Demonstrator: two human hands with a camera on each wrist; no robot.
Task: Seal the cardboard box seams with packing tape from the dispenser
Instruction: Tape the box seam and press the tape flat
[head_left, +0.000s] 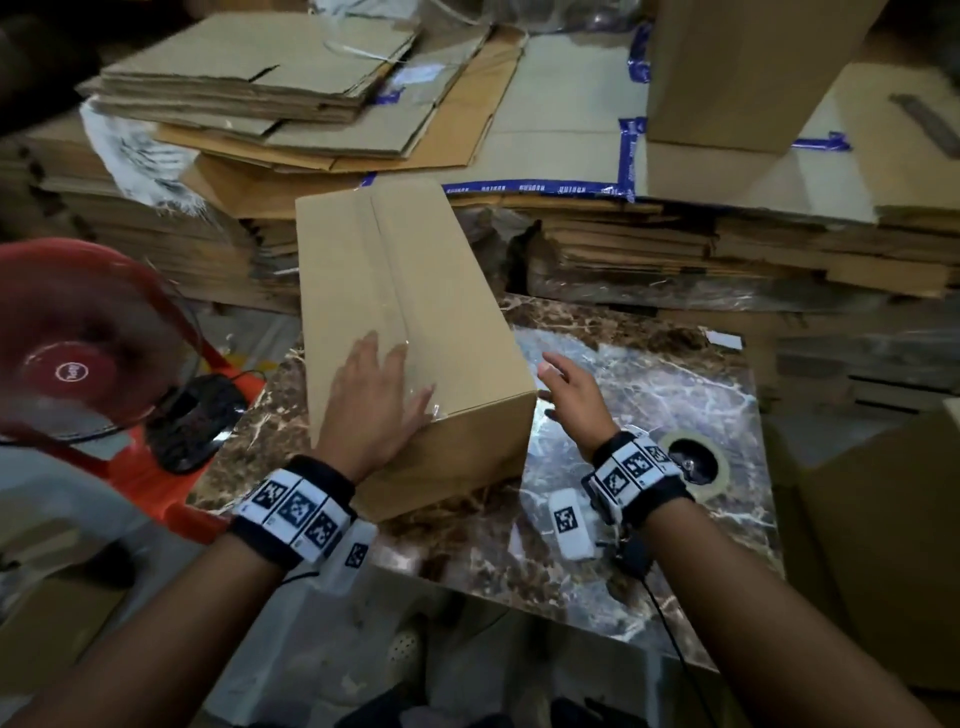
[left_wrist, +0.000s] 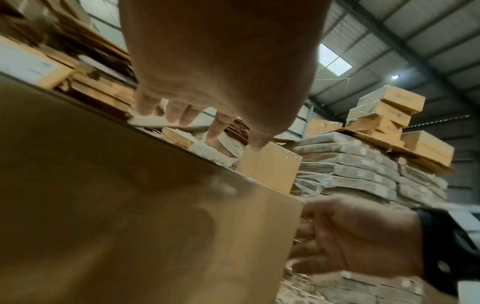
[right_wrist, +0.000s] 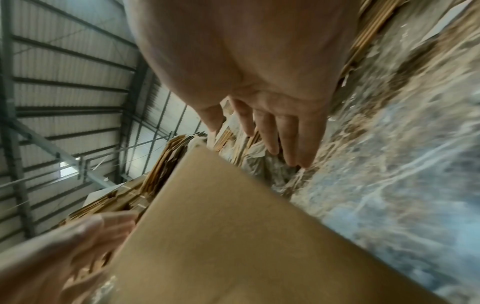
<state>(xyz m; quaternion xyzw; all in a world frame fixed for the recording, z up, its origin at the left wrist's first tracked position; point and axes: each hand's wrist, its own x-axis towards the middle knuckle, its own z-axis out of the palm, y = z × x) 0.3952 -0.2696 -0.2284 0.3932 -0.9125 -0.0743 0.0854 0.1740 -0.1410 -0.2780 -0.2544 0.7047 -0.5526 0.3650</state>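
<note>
On the bench: brown marble-patterned bench (head_left: 649, 395) carries a long plain cardboard box (head_left: 410, 332), closed, far end toward stacked flat cardboard (head_left: 249, 83).
Seam: clear packing tape (head_left: 410, 364) runs glossy along the top centre seam and over the near edge.
Left hand (head_left: 371, 400): flat on the box's near end, fingers straight, pressing the tape.
Right hand (head_left: 571, 389): released, fingers spread, just beside the box's right side; contact unclear.
Dispenser: roll of tan tape (head_left: 698, 465) behind the right wrist, untouched.
Risk: uneven pressing may trap wrinkles; the box could slide on the slick stone.
</note>
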